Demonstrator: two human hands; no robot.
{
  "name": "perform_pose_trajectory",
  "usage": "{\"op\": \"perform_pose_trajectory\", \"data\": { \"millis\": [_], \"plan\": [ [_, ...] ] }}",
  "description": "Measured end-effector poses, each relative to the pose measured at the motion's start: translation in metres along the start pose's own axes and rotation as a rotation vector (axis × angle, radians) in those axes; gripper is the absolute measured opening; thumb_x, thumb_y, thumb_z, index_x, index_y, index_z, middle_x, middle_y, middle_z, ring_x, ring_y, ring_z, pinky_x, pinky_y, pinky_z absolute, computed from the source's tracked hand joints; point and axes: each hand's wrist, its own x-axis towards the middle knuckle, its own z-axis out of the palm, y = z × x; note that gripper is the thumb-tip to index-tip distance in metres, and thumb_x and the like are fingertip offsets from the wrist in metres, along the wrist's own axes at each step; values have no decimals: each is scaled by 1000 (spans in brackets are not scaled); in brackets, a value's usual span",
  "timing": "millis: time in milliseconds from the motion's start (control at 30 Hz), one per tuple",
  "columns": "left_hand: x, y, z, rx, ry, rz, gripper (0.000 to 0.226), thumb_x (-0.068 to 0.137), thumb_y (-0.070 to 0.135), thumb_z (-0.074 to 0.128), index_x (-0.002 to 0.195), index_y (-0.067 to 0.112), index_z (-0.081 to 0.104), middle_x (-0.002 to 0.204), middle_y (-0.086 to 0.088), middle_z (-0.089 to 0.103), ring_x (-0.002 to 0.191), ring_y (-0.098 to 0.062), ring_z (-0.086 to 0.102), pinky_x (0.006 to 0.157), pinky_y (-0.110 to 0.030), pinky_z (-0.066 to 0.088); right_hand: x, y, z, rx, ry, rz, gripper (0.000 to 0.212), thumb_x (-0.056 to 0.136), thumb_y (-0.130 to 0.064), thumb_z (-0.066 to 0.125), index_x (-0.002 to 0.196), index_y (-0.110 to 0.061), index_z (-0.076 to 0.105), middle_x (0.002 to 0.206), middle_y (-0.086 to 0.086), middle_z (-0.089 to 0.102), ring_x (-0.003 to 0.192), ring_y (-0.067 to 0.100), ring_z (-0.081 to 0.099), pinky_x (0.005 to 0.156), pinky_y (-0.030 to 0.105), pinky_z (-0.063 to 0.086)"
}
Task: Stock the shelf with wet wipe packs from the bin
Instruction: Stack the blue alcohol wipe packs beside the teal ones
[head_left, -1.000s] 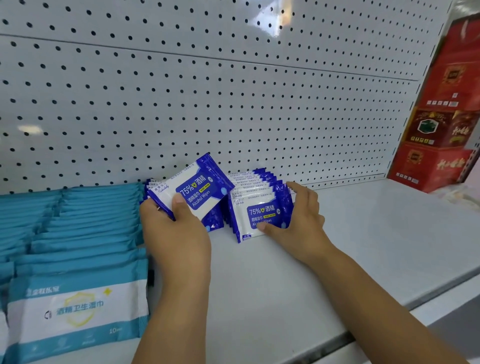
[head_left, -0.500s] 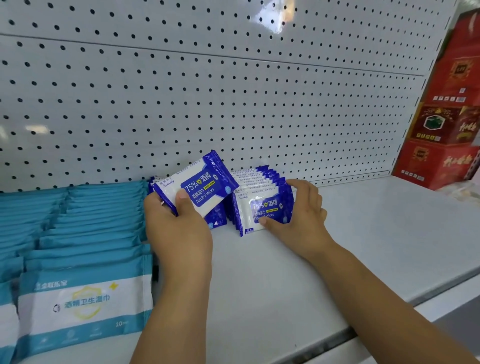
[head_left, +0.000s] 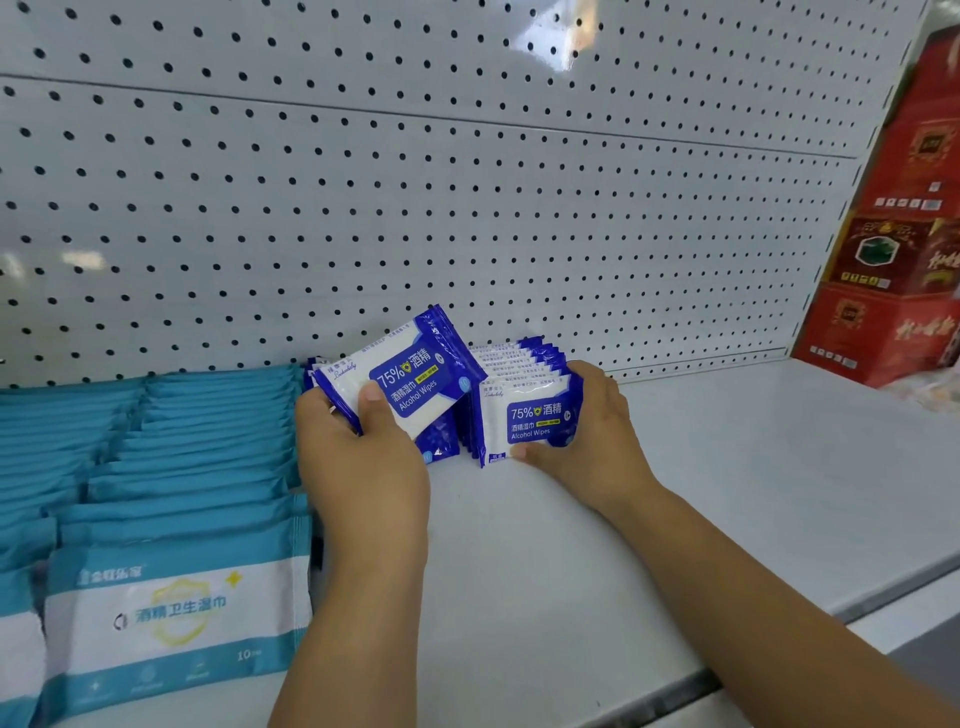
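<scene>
Head view: blue & white wipe pack (head_left: 410, 382) w/ "75% Alcohol Wipes" print sat tilted just left of pack row (head_left: 530, 415) on shelf (head_left: 727, 493), pinched in left hand (head_left: 363, 467); right hand (head_left: 597, 441) clasped row's right side. Left fingers hidden behind pack.

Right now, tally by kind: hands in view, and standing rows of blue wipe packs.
Hands: 2 (left hand gripping a tilted pack; right hand holding the right row)
Standing blue pack rows: 2 (left row; right row)
Total: 4
</scene>
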Motion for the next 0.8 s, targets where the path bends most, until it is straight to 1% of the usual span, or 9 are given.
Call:
{"op": "perform_pose_trajectory", "data": {
  "millis": [100,200,300,400,500,567,633,700,800],
  "plan": [
    [1,-1,0,1,6,-6,3,103,23,54,106,23,53,101,1,70,85,-13,71,65,-27,52,-3,0,-2,51,5,-2,99,59,-37,93,141,-31,38,132,-12,46,123,10,42,101,33,44],
    [1,0,0,-2,7,-7,2,103,23,54,105,23,52,101,1,70,84,-14,71,65,-28,52,-6,0,-4,74,-6,10,105,57,-38,95,143,-33,35,136,-14,44,126,9,40,104,33,43],
    [0,2,0,-1,-2,-10,4,103,24,54,106,22,52,100,2,69,84,-12,71,62,-25,50,-8,-2,-6,94,-14,22,104,56,-38,96,140,-36,35,134,-15,44,125,9,40,105,36,44],
    [-1,4,0,-8,-21,-17,4,103,23,54,106,22,53,101,0,70,85,-14,71,63,-26,52,-10,-4,-9,104,-21,12,102,55,-37,97,137,-40,36,130,-17,45,125,10,41,106,41,45],
    [-2,8,-1,36,-64,-22,4,103,22,55,106,20,53,100,0,70,82,-11,70,58,-21,49,-12,-6,-11,100,-24,-14,92,57,-35,97,123,-54,35,118,-33,41,123,8,38,107,42,42],
    [-1,12,-1,75,-106,-15,4,102,19,55,104,22,53,101,0,69,83,-13,69,57,-21,47,-14,-5,-12,100,-18,-18,90,56,-36,96,117,-59,33,116,-38,37,123,7,37,107,42,42],
    [-2,16,-4,114,-163,3,14,100,15,57,106,26,52,102,2,69,87,-15,70,61,-25,51,-14,-2,-11,102,-14,-4,95,56,-38,96,124,-56,32,119,-35,37,124,7,35,107,43,43],
    [-3,20,-7,172,-232,33,29,98,11,59,114,34,50,103,6,69,90,-15,70,68,-32,56,-13,0,-10,98,-21,11,97,57,-38,95,128,-53,30,117,-35,37,122,6,33,107,42,42],
    [-5,23,-13,283,-330,97,52,94,6,61,125,45,45,102,11,68,87,-12,70,71,-35,58,-10,3,-7,90,-27,25,96,58,-40,95,131,-47,33,116,-32,40,120,7,34,107,41,42]
  ]
}}
